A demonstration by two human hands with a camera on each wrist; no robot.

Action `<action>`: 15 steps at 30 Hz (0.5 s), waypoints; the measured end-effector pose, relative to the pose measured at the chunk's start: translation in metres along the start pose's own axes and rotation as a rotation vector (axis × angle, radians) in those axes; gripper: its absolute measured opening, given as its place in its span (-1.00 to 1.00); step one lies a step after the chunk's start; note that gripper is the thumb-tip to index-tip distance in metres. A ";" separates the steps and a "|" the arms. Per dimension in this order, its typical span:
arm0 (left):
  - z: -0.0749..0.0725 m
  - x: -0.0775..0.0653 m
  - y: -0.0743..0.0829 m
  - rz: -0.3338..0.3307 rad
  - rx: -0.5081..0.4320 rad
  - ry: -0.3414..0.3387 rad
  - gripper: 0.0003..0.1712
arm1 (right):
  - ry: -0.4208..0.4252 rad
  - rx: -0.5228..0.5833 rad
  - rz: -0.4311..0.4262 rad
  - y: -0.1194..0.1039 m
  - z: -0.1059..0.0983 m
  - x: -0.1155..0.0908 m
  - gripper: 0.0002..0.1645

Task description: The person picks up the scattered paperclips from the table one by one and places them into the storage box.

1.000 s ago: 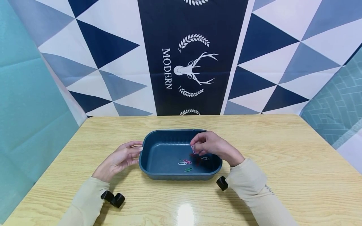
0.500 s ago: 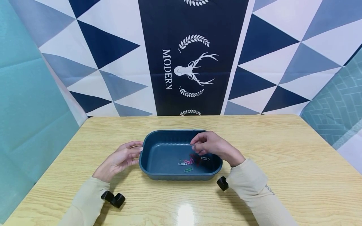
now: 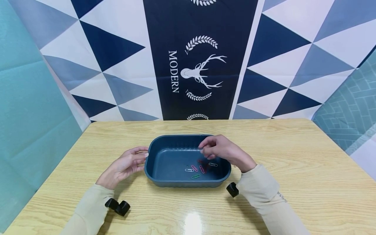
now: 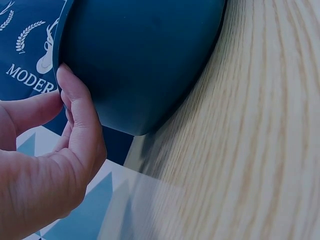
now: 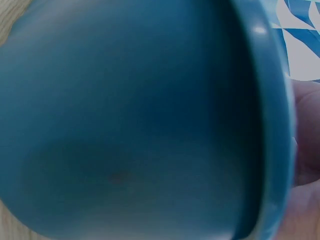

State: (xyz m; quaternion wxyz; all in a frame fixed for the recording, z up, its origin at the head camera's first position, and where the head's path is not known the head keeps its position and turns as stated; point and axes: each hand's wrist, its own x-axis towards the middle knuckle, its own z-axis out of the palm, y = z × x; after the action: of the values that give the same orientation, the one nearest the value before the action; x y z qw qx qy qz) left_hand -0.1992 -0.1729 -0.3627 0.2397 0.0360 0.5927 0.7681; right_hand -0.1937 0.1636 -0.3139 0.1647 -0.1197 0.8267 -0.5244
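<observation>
A dark blue plastic basin (image 3: 173, 163) stands on the table. My left hand (image 3: 129, 164) holds its left end; in the left wrist view thumb and fingertips pinch the rim (image 4: 61, 50). Over the basin's right half hovers my right hand (image 3: 218, 150), fingers loosely bent, nothing showing between them. Beneath it, paper clips lie on the basin floor: a white one (image 3: 189, 170), a pink one (image 3: 194, 168), another pink one (image 3: 202, 169), a green one (image 3: 195, 176), a pale one (image 3: 212, 164), plus red ones (image 3: 202, 161). The right wrist view shows mostly the basin's outer wall (image 5: 125, 100).
A wooden table (image 3: 293, 156) carries the basin. Behind it hangs a patterned cloth (image 3: 199, 71) with a deer head. A tiny reddish bit (image 3: 235, 166) shows beside the right wrist. Black camera mounts (image 3: 117, 207) sit on both wrists.
My right hand let go of a pink paper clip, which dropped to the basin floor. The hand then rose slightly to the right. My left hand stayed at the rim.
</observation>
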 end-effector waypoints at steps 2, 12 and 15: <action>0.000 0.000 0.000 -0.001 -0.001 0.001 -0.57 | 0.005 -0.004 -0.002 -0.001 -0.001 0.000 -0.72; 0.000 -0.001 0.001 0.017 -0.005 -0.015 -0.65 | 0.024 -0.018 -0.028 -0.002 -0.008 -0.004 -0.70; 0.001 -0.002 0.002 0.020 -0.014 -0.017 -0.68 | 0.021 -0.030 -0.051 -0.001 -0.011 -0.006 -0.70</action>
State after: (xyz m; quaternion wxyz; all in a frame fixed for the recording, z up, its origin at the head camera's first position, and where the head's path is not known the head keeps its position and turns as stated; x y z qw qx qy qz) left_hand -0.1977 -0.1730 -0.3604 0.2374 0.0469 0.5849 0.7742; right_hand -0.1926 0.1749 -0.3076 0.1406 -0.1377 0.8328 -0.5174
